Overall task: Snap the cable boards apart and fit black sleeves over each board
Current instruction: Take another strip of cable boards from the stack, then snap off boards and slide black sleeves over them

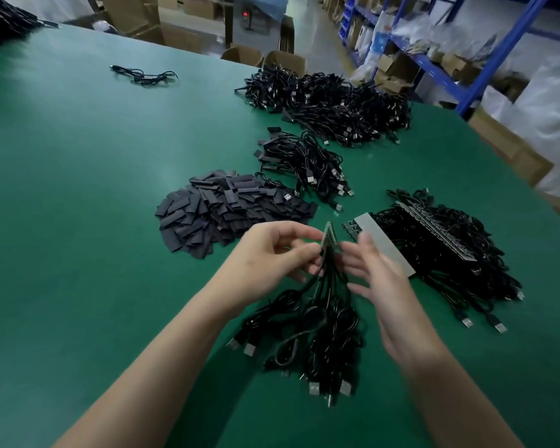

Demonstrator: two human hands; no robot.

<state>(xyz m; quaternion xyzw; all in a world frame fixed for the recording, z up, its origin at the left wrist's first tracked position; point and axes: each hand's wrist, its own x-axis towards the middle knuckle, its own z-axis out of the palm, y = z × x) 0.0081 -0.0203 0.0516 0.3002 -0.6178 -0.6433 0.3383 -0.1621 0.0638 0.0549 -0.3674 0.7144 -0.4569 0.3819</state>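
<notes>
My left hand (pixel 272 253) pinches a small strip of cable boards (pixel 328 236) held upright on edge above the green table. From the strip a bundle of black USB cables (pixel 317 328) hangs down onto the table. My right hand (pixel 374 276) is at the strip's right side, fingers spread and blurred; whether it touches the strip I cannot tell. A heap of flat black sleeves (pixel 220 211) lies just beyond my left hand. To the right lies a pile of unsnapped board panels with cables (pixel 440 244), a grey strip on top.
A small pile of sleeved cables (pixel 304 163) lies behind the sleeves, with a large cable heap (pixel 333 105) further back. One loose cable (pixel 143 76) lies at the far left. The green table (pixel 78 189) ends at the right near cardboard boxes and blue shelving (pixel 485 66).
</notes>
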